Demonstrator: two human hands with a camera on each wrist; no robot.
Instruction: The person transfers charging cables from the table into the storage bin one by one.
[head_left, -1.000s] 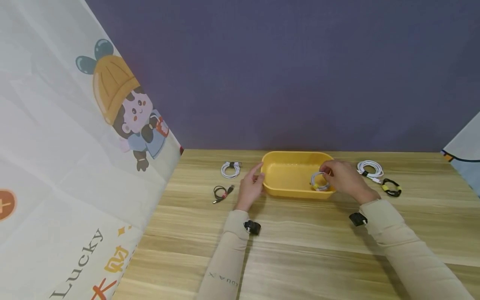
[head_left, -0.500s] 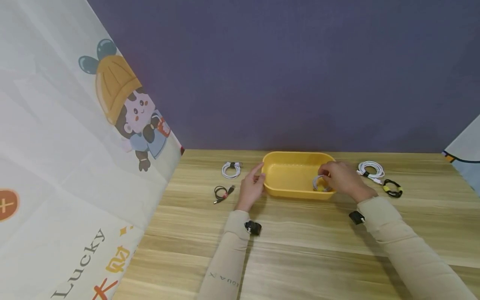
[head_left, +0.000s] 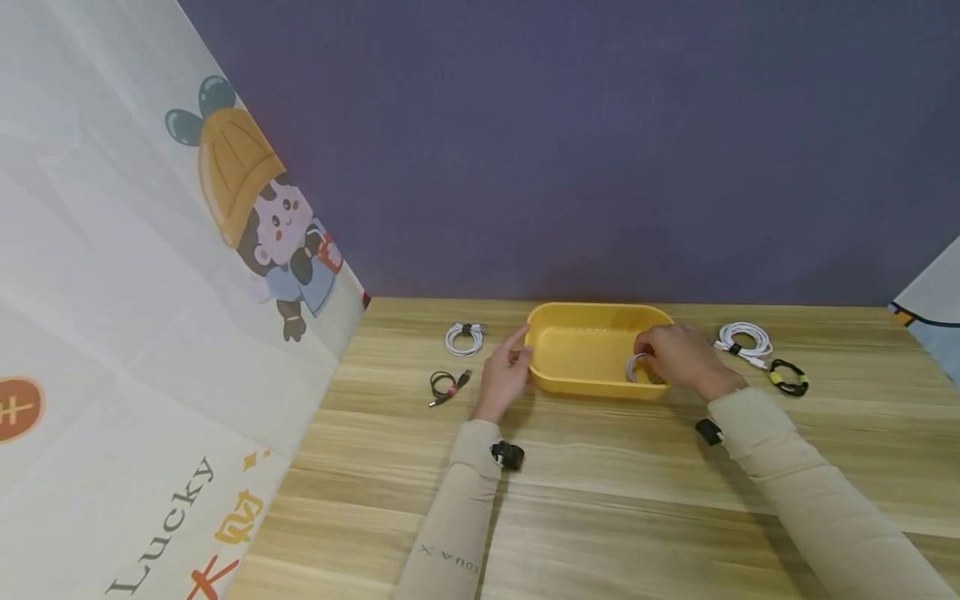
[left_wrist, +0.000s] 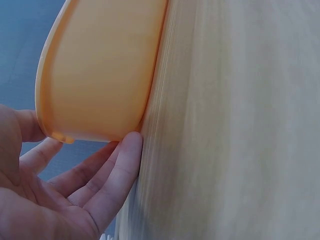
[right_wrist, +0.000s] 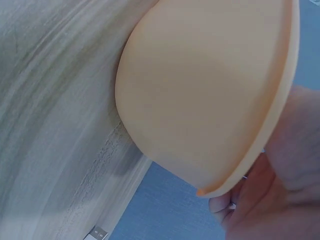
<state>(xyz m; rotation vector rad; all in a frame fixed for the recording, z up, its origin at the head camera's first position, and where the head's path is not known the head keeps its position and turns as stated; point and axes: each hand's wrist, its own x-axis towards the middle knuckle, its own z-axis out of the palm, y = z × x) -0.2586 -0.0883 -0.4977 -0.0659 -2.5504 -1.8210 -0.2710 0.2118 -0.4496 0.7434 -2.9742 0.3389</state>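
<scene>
A yellow plastic bin (head_left: 592, 388) stands at the back of the wooden table. In its right end lies a coiled grey-white cable (head_left: 632, 367) with a yellow tie, partly covered by my right hand (head_left: 681, 358). That hand reaches over the rim, fingers bent down at the coil; its fingertips are hidden in the head view. In the right wrist view the bin's outer wall (right_wrist: 200, 85) hides the cable from sight. My left hand (head_left: 502, 379) touches the bin's left end. Its fingers (left_wrist: 122, 170) extend loosely against the wall in the left wrist view.
Left of the bin lie a coiled white cable (head_left: 464, 340) and a short black cable (head_left: 444, 387) with a red tie. Over on the right are a larger white cable coil (head_left: 744, 342) and a black coil (head_left: 787, 378) with yellow ties. A dark panel (head_left: 585, 150) rises behind.
My right hand has lowered the cable coil into the bin's right end, and more of the coil is now covered by the hand. The left hand stays at the bin's left end.
</scene>
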